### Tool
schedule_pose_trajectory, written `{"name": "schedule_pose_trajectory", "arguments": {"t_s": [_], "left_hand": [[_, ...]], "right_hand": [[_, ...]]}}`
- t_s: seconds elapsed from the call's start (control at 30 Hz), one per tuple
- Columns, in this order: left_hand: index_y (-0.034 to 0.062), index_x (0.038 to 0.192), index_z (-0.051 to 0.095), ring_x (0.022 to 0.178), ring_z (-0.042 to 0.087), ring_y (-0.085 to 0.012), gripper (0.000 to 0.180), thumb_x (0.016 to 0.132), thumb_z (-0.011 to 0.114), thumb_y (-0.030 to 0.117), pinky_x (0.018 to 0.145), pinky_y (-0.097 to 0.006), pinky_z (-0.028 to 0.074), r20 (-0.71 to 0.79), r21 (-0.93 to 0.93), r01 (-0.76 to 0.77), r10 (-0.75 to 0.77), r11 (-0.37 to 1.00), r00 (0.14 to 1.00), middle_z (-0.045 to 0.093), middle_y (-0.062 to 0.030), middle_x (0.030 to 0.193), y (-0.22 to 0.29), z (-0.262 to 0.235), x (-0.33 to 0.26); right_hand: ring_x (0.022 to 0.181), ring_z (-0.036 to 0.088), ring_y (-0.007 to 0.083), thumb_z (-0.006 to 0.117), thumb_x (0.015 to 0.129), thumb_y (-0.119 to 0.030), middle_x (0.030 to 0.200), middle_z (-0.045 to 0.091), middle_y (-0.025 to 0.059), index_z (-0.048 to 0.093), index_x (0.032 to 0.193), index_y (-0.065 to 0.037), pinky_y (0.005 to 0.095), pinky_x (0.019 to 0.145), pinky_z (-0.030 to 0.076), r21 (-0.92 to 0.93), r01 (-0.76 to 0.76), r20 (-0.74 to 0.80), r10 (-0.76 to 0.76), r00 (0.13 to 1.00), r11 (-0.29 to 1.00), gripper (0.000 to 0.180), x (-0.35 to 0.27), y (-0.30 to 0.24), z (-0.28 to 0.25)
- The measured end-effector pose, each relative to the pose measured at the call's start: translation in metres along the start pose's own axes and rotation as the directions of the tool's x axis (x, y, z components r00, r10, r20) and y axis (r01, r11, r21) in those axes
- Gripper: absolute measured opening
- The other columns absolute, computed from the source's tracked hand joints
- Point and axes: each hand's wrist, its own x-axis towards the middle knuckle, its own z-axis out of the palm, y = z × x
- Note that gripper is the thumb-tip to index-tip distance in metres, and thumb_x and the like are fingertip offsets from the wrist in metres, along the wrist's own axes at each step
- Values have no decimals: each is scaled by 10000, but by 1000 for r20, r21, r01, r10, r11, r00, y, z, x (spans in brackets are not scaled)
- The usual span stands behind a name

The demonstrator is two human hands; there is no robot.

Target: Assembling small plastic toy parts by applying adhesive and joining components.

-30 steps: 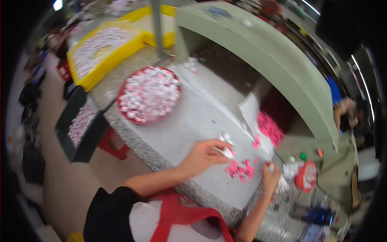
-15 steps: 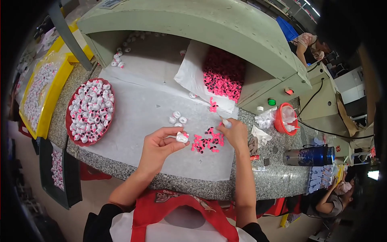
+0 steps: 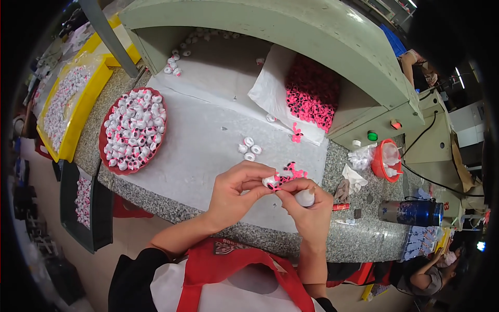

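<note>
Over on the right, a blue bottle (image 3: pixel 430 213) sits on the speckled counter (image 3: pixel 358 245), an orange basket (image 3: pixel 377 167) farther back! Beyond that, a green button (image 3: pixel 372 135) near a red button (image 3: pixel 396 125).

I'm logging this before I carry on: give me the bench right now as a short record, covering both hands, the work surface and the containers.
Left hand: pinching a white piece
Right hand: holding a small white bottle; fingertips close to the left hand's, exact contact unclear
White sheet: four loose white pieces; loose pink pieces beyond the hands, partly hidden
Pale green housing: pink heap inside
Left side: red bowl, heaped; yellow tray, filled
Right side: orange basket; blue flask
</note>
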Motion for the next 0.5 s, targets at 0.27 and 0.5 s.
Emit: {"name": "schedule_pose_trajectory", "arguments": {"t_s": [0.27,0.5], "left_hand": [[-52,1020,562,967,555,-215,292,740,557,-138,798,-272,490,85,-48,-28,32,998,996,520,-181,1090,15,-4,-6],[-28,1006,577,926,571,-205,261,758,559,-107,764,-266,489,59,207,-146,137,967,989,554,-172,1041,15,4,-14]], "right_hand": [[582,521,52,677,678,29,682,586,16,607,775,2,165,505,390,-17,21,-11,-21,1000,1000,123,-8,6,4],[634,517,78,677,645,72,708,584,36,631,828,4,194,564,393,-45,204,-10,-205,979,978,201,-13,8,5]]}}
